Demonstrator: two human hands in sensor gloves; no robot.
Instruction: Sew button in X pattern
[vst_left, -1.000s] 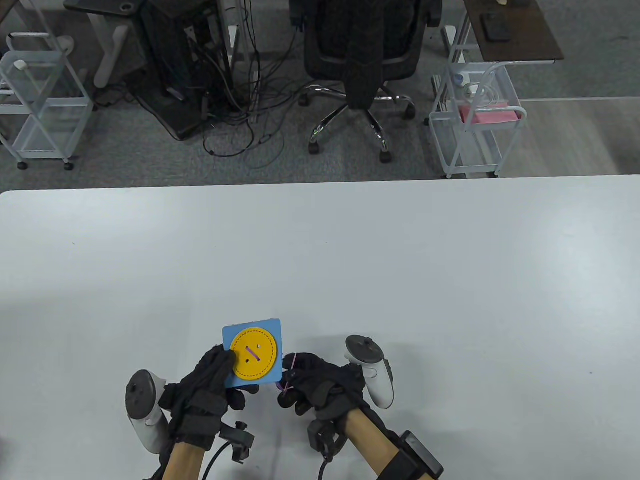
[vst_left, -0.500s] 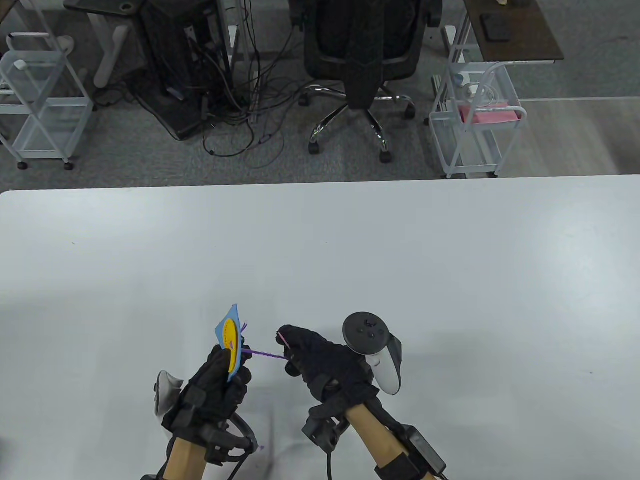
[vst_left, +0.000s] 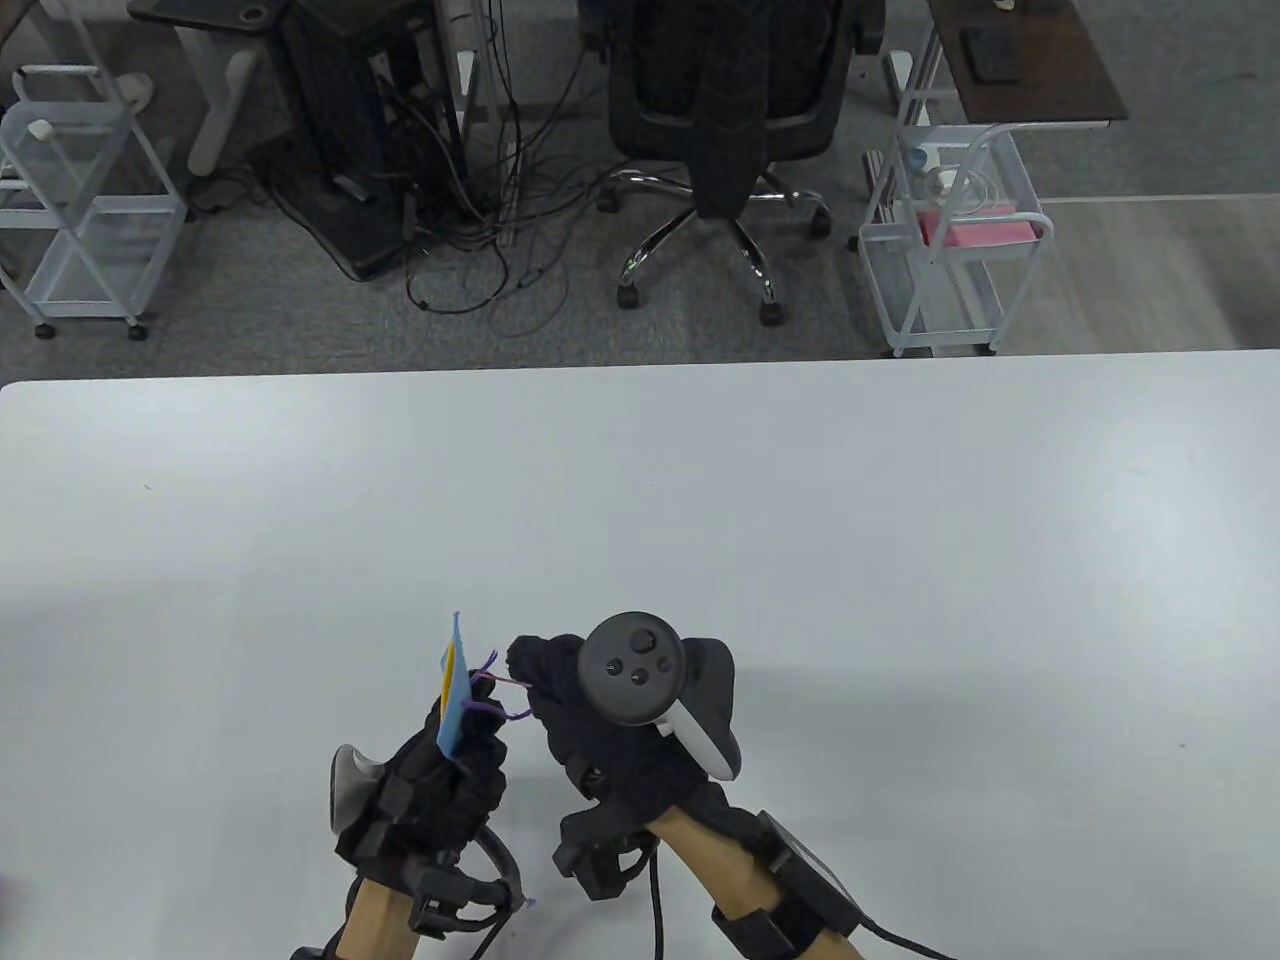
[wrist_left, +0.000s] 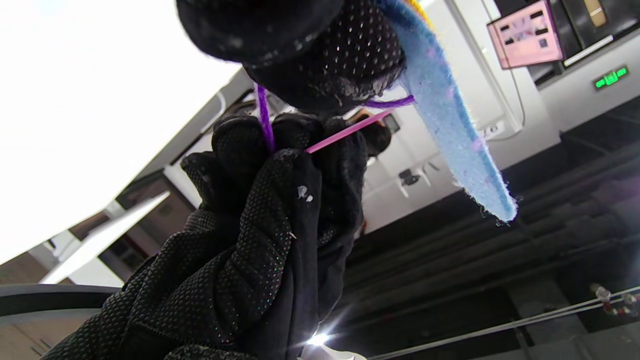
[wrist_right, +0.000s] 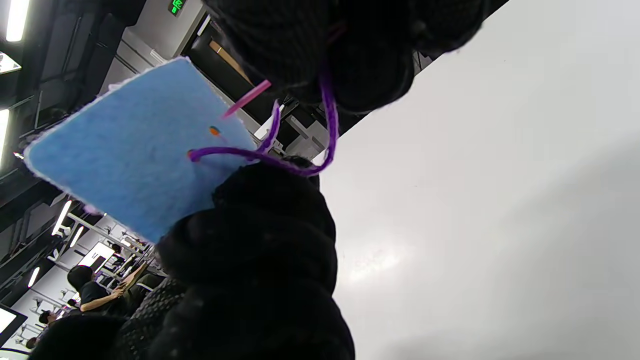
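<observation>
The left hand (vst_left: 440, 770) grips the blue felt square (wrist_right: 135, 160) on edge. The right hand (vst_left: 590, 720) pinches the pink plastic needle (wrist_right: 247, 98), tip at the felt's back beside the purple yarn (wrist_right: 260, 157). Second diagonal stitch seems underway; next, the needle needs pushing through a free button hole.

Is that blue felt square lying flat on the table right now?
No, the left hand holds the blue felt square up on edge above the table, nearly edge-on to the camera.

overhead table view, upward-tilted close wrist views
</observation>
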